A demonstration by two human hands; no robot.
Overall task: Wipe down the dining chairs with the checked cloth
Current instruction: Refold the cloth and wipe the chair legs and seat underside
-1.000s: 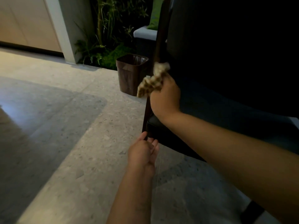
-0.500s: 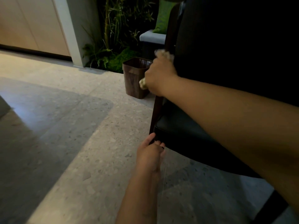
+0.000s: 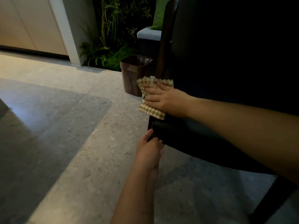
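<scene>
Pressing the checked cloth (image 3: 151, 101) flat-fingered against the dining chair (image 3: 210, 62) upright, the right hand (image 3: 165, 101) wipes; left hand (image 3: 149, 149) grips the seat corner. Other chairs likely remain.

Tan-and-cream checked cloth (image 3: 152, 109), black chair (image 3: 210, 62) with dark brown frame, brown wood-grain bin (image 3: 132, 75), grey speckled floor (image 3: 64, 126), green plants (image 3: 113, 38)

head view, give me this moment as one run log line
step: wiping chair post | right hand: presses cloth on chair | left hand: grips seat corner | bin: behind, on floor
</scene>
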